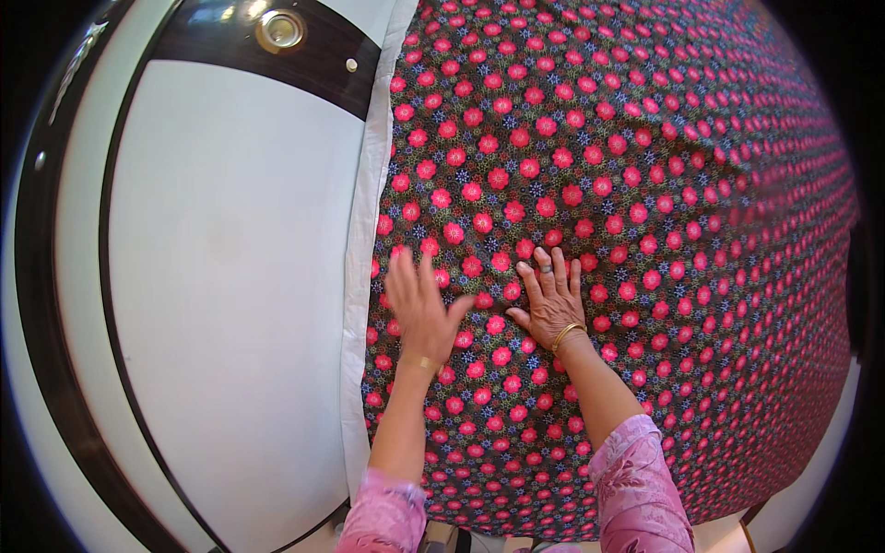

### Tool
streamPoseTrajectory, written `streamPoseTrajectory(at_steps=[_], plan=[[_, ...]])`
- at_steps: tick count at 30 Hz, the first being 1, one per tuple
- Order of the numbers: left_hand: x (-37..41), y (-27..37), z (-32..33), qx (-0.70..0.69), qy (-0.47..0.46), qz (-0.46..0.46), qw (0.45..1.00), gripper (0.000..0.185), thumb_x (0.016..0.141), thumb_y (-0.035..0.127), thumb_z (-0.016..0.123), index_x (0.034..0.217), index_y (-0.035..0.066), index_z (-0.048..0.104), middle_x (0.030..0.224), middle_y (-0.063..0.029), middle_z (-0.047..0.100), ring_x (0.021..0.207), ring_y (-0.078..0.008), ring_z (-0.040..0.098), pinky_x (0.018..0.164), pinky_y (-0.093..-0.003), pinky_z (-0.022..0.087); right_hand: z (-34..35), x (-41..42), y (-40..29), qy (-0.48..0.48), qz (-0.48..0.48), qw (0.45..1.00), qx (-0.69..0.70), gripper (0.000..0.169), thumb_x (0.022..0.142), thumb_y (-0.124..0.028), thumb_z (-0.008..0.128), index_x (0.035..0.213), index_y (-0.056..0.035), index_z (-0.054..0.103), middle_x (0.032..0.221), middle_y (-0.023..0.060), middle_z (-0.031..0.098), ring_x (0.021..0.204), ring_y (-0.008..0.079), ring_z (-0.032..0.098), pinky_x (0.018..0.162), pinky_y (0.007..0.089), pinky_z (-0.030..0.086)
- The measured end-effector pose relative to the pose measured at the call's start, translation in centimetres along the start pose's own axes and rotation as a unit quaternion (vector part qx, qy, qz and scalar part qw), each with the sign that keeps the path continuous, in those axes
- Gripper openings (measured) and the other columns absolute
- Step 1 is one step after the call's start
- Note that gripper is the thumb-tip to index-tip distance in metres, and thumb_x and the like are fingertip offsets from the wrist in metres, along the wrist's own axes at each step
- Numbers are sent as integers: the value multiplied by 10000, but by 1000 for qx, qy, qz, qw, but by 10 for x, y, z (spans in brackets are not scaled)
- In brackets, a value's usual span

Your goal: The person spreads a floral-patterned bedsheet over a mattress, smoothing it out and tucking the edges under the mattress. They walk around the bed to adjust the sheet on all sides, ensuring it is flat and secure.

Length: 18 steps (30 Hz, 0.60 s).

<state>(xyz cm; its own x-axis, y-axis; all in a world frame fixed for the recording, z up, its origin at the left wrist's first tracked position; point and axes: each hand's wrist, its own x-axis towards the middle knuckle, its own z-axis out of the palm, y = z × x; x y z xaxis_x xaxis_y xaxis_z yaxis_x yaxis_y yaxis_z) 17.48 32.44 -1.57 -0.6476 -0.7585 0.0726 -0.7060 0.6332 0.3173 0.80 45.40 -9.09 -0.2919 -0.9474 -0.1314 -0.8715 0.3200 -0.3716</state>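
Observation:
A dark cloth (525, 166) printed with pink flowers and small blue ones spreads over a wide flat surface in front of me. Near its left edge is my left hand (420, 307), slightly blurred, fingers pointing away from me and thumb spread; whether it touches the cloth I cannot tell. My right hand (551, 301) lies palm down on the cloth with fingers spread, wearing a ring and a gold-coloured bangle (568, 335). Neither hand holds anything. Shallow creases show in the cloth around the right hand and further up.
Along the cloth's left side runs a white border (354, 276). Beyond it stands a white panel (228, 276) with a dark band (325, 41) that bears a round gold-rimmed fitting (281, 31) and a small white knob (351, 65). Part of the floor shows at the bottom.

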Motion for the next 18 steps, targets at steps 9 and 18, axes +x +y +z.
streamPoseTrajectory(at_steps=[9,18], plan=[[122,-83,18,-163,61,15,985,653,947,378,502,1386,-71,321,1458,-236,307,1371,-345,274,1128,-381,214,6,0,6,39,-28,998,42,759,749,-572,635,1373,-220,382,1520,89,170,1415,347,96,1112,594,87],[132,-89,-16,-530,83,-142,832,604,953,346,504,1378,-48,337,1402,-175,382,1281,-287,379,1056,-377,286,8,1,8,38,-29,997,54,745,748,-579,625,1368,-232,398,1515,89,200,1411,349,110,1111,593,90]])
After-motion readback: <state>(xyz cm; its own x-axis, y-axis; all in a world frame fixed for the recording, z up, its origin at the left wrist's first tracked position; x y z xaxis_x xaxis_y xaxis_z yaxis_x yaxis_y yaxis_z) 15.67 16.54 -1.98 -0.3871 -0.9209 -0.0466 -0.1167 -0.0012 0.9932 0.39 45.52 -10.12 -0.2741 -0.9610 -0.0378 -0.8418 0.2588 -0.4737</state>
